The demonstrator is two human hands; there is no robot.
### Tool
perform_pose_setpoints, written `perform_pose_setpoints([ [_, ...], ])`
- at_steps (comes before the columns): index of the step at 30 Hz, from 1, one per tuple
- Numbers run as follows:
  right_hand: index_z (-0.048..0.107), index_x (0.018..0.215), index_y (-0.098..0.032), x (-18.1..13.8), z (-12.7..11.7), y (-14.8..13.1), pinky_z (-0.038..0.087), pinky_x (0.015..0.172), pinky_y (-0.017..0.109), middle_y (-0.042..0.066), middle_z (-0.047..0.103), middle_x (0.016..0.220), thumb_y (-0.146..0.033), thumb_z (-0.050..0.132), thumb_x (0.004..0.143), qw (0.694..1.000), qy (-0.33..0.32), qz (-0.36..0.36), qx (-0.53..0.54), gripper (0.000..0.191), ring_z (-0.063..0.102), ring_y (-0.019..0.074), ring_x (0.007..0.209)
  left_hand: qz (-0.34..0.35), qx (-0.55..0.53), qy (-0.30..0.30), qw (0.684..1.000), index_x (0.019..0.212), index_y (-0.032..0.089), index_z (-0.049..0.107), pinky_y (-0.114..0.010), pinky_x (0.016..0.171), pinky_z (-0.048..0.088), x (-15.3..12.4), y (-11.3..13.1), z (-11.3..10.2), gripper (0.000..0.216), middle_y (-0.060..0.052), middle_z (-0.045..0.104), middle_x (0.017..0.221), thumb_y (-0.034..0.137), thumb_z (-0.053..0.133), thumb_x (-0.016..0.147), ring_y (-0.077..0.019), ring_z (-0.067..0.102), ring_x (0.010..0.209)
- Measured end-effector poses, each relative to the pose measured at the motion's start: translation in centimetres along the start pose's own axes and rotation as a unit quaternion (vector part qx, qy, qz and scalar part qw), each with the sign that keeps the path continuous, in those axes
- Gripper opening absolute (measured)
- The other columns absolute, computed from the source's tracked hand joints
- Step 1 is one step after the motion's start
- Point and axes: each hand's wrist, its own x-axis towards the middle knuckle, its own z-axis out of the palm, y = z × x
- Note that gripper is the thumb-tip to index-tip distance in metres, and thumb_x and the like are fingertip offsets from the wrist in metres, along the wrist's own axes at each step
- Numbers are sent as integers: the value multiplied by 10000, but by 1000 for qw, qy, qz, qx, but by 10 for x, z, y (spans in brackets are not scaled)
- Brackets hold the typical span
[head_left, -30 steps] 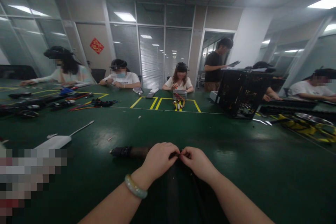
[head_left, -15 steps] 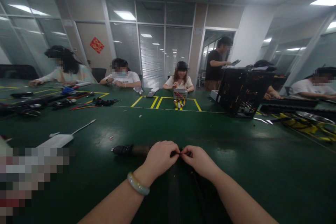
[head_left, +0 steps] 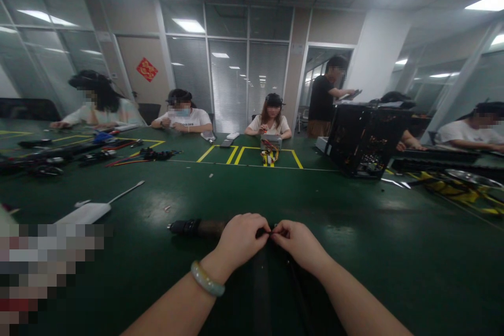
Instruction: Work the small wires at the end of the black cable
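Note:
My left hand point(head_left: 244, 237), with a pale green bangle point(head_left: 207, 279) on its wrist, is closed in a pinch. Facing it, my right hand point(head_left: 298, 241) pinches as well, and the fingertips of both hands nearly meet. Whatever lies between them is small and dark; I cannot make it out. Beyond my left hand a dark cylindrical tool with a metal tip point(head_left: 197, 227) lies on the green table point(head_left: 354, 268), its right end hidden by the hand. Below the hands, a long dark strip point(head_left: 262, 294) runs toward me.
A white adapter with a cable point(head_left: 88, 212) lies at left. Dark cable bundles point(head_left: 155, 154) are behind it. Across the table, a person handles a grey box with coloured wires point(head_left: 271, 142). A black computer case point(head_left: 364, 139) stands at the right, beside yellow-and-black gear point(head_left: 452, 184). Several people sit around.
My hands keep the same pinch at almost the same spot. The whole view has shifted very slightly. The standing person's arm has moved a little.

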Motion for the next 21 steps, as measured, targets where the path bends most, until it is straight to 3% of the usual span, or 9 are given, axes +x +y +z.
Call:
perform_pose_setpoints([
  [15,695,856,-189,1,1,0,389,571,215,11,689,786,-305,582,849,1000,2,15,25,162,607,143,672,-24,2,-5,1000,936,249,601,-321,786,409,0,1,0,93,18,646,892,273,612,847,-180,592,862],
  [21,689,833,-176,2,0,3,390,559,212,11,686,765,-301,591,832,999,1,9,31,158,596,134,631,-2,-6,-7,1000,905,240,603,-319,787,403,0,-3,2,99,14,642,893,309,628,839,-189,584,868],
])
